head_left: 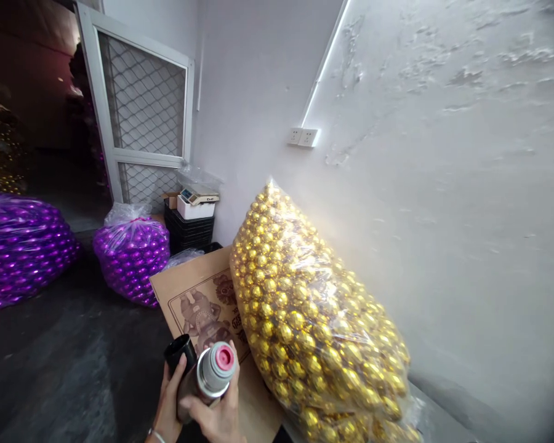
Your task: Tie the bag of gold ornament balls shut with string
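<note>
A thermos flask (196,384) with a steel neck and a grey stopper with a red centre (224,357) is tilted up towards me. My right hand (222,413) is closed around it, thumb across the front and fingers along the far side. Just to its left, my left hand (168,394) grips a black cup lid (181,352) with its open end up. The lid is off the flask and beside it. The flask's lower end is hidden by my hands. Behind them lies a printed cardboard box (180,289).
A big clear bag of gold balls (300,307) leans against the wall on the right. Bags of purple balls (132,252) (25,246) sit on the dark floor at left. Black crates (189,231) carry a scale (198,195). A mesh door (143,92) stands behind.
</note>
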The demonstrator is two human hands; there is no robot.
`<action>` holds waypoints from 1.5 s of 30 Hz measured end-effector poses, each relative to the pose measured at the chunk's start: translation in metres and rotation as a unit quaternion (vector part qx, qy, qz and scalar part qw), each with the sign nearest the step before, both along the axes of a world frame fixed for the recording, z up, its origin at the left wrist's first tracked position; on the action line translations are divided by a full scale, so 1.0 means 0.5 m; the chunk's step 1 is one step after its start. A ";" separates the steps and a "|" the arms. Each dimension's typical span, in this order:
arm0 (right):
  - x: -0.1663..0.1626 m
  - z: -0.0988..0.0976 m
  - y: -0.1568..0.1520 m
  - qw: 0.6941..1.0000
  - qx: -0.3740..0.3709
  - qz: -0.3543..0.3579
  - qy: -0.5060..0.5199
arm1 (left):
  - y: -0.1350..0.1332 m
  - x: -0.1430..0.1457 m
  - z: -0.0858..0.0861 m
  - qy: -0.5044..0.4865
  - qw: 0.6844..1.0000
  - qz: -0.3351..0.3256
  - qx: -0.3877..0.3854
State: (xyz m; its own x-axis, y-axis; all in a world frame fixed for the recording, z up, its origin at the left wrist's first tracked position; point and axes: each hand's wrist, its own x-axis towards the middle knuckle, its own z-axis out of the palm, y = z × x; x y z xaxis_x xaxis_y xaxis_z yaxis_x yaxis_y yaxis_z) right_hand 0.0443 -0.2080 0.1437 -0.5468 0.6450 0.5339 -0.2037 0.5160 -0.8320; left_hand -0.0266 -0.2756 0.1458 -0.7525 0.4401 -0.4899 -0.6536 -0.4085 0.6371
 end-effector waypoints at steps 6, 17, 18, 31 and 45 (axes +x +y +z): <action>0.004 0.054 0.048 0.997 0.003 0.066 -0.031 | -0.011 -0.026 -0.012 0.151 0.988 -0.022 -0.021; -0.009 0.188 0.182 0.823 0.371 0.241 -0.357 | -0.053 -0.078 0.019 0.400 0.903 -0.077 -0.139; -0.014 0.196 0.183 0.806 0.390 0.246 -0.370 | -0.053 -0.074 0.021 0.403 0.902 -0.080 -0.135; -0.043 0.297 0.182 0.654 0.540 0.227 -0.479 | -0.036 -0.060 -0.041 0.445 0.860 -0.106 -0.225; -0.041 0.339 0.170 0.658 0.537 0.234 -0.473 | -0.040 -0.075 -0.071 0.426 0.870 -0.093 -0.232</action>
